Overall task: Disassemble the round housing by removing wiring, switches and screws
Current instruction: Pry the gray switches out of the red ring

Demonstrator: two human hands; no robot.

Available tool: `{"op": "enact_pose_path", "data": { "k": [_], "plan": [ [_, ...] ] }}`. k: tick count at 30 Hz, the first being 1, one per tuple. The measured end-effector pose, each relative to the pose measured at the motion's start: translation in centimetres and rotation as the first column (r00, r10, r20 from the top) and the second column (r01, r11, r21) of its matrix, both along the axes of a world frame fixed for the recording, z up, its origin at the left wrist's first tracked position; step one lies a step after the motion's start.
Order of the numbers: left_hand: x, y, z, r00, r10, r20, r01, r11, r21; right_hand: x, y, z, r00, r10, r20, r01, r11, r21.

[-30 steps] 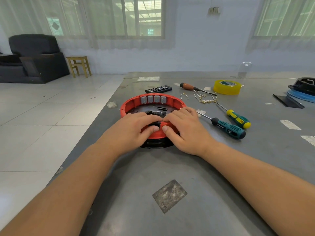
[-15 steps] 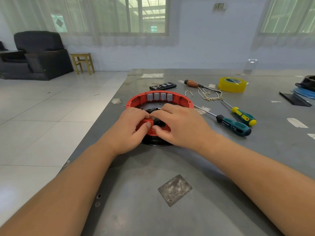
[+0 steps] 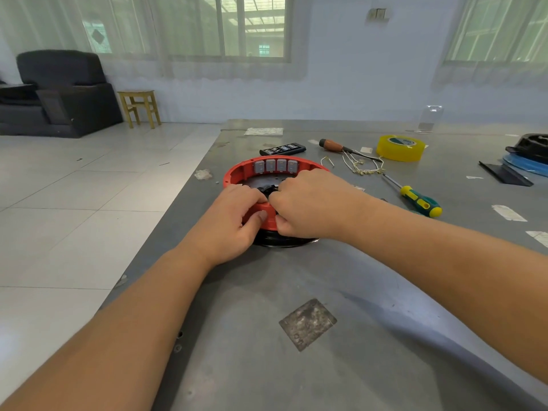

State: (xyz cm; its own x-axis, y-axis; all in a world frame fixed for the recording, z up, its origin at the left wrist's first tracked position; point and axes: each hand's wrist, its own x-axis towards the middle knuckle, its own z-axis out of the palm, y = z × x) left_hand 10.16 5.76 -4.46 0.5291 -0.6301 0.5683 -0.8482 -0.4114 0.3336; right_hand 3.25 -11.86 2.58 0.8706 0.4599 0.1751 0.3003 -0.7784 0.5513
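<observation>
The round red housing (image 3: 237, 173) lies on the grey table (image 3: 296, 292) over a black base (image 3: 281, 240). Several grey switches (image 3: 275, 165) line the inside of its far wall. My left hand (image 3: 234, 221) grips the near red rim, thumb outside, fingers curled over it. My right hand (image 3: 311, 203) grips the rim beside it, fingers reaching into the housing at a small black part (image 3: 267, 189), mostly hidden. Removed wires (image 3: 361, 167) lie to the right of the housing.
A green-yellow screwdriver (image 3: 415, 198), a brown-handled tool (image 3: 335, 145), a yellow tape roll (image 3: 400, 148) and a black strip of parts (image 3: 283, 149) lie behind and right. Black and blue parts (image 3: 527, 158) sit at the far right. The table's left edge is close to the housing.
My right hand has slid further over the housing and now covers the teal screwdriver. Both hands stay on the near rim; the camera view shifted slightly.
</observation>
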Motion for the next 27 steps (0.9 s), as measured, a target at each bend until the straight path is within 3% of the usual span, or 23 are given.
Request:
{"op": "enact_pose_path", "data": {
  "k": [7,10,22,25,27],
  "plan": [
    [-0.2,-0.2,0.1,1.0,-0.012,0.016,0.012,1.0,-0.01,0.0,0.4,-0.1,1.0,0.022,0.013,-0.022,0.999,-0.045],
    [-0.3,-0.2,0.3,0.999,-0.039,0.027,0.039,0.999,-0.021,-0.6,0.9,0.2,0.994,0.016,0.105,-0.007,0.997,-0.083],
    [-0.3,-0.2,0.1,0.999,-0.042,0.024,0.043,0.999,-0.021,-0.5,0.8,-0.3,0.987,0.032,0.155,-0.03,0.999,-0.02],
    [-0.2,-0.2,0.1,1.0,-0.002,0.019,0.002,1.0,0.009,-0.1,-0.3,-0.5,0.985,0.045,0.166,-0.058,0.995,0.076],
    [-0.2,-0.2,0.1,1.0,0.03,0.008,-0.03,0.999,0.033,0.0,-2.0,-0.2,0.994,0.002,0.112,-0.033,0.96,0.278]
  ]
}}
